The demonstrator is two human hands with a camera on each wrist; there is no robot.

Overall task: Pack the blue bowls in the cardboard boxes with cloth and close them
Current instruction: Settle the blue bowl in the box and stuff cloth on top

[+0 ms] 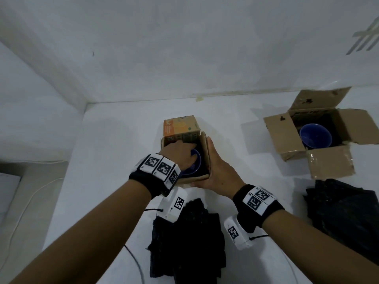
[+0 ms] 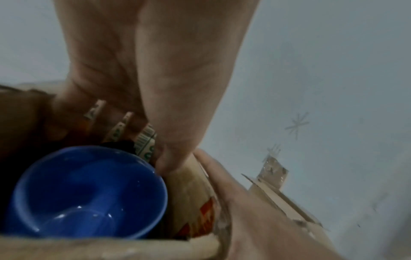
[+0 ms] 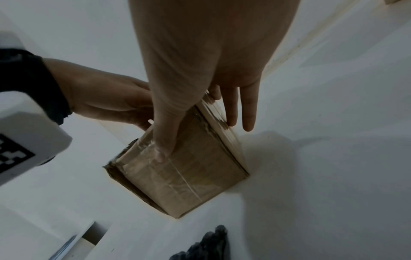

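Note:
A small cardboard box stands open in the middle of the white table. Its orange printed flap is up at the far side. A blue bowl sits inside it on dark cloth. My left hand reaches into the box. In the left wrist view its fingers lie straight against the far printed wall, and the thumb tip touches the blue bowl at its rim. My right hand lies flat along the box's right wall. In the right wrist view its thumb presses the near wall of the box.
A second cardboard box stands open at the back right with another blue bowl on dark cloth. One black cloth lies near me, another at the right. The wall runs close behind.

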